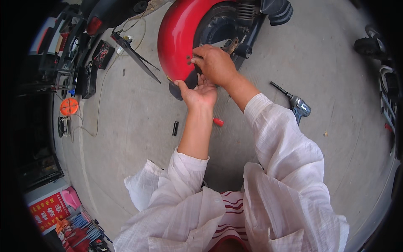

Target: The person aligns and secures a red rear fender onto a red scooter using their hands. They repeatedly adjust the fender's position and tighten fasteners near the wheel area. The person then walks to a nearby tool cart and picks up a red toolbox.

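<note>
A red mudguard (pixel 173 40) curves over the black wheel (pixel 216 27) of a two-wheeled vehicle, with a black flap (pixel 192 80) at its lower end. My left hand (pixel 201 95) is palm up at that end, thumb against the outside and fingers curled behind it. Just above, my right hand (pixel 216 65) has thumb and forefinger closed together at the mudguard's inner edge, beside several small dark holes. Whatever lies between those fingertips is too small to make out.
On the concrete floor lie a cordless driver (pixel 300 107) with a long socket, a red-handled tool (pixel 218 122) and a short black cylinder (pixel 175 128). A dark forked part (pixel 136 56), an orange round dish (pixel 69 107) and a loose cable (pixel 98 109) are at left.
</note>
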{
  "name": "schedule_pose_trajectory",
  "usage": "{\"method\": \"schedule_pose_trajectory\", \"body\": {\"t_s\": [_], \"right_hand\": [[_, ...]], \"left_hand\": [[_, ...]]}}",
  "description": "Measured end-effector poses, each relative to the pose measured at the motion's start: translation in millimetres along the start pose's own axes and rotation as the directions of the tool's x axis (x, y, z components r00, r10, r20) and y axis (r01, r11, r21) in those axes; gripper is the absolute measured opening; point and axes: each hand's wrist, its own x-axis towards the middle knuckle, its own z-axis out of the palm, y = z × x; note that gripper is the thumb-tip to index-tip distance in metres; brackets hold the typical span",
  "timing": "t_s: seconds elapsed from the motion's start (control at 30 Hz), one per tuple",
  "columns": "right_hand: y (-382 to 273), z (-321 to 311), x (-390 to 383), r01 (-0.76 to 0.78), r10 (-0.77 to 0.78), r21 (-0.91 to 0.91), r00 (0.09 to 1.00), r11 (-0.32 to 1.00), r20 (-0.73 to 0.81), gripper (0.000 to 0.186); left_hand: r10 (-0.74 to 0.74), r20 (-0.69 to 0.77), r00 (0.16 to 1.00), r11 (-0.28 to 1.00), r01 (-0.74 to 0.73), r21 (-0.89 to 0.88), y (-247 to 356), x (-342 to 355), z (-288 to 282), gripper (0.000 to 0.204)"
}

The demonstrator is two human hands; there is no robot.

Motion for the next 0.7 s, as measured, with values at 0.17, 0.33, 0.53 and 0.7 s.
{"method": "schedule_pose_trajectory", "body": {"t_s": [0.17, 0.33, 0.53, 0.7], "right_hand": [[-2, 3, 1, 0.019, -0.019, 0.029, 1.0, 0.999, -0.002, 0.022], [-4, -7, 1, -0.011, 0.012, 0.048, 1.0, 0.999, -0.027, 0.018], [-13, 2, 3, 0.008, -0.008, 0.061, 1.0, 0.998, 0.006, 0.023], [-11, -12, -1, -0.001, 0.0, 0.048, 1.0, 0.999, 0.02, 0.023]], "left_hand": [[0.014, -0.014, 1.0, 1.0, -0.014, -0.007, 3, 0, -1, 0.073], [0.044, -0.017, 0.999, 0.997, -0.043, 0.061, -3, 1, 1, 0.072], [0.039, -0.006, 0.999, 0.999, -0.039, 0.011, 9, -2, 2, 0.075], [0.014, -0.002, 1.0, 1.0, -0.014, -0.016, -2, 3, -3, 0.074]]}}
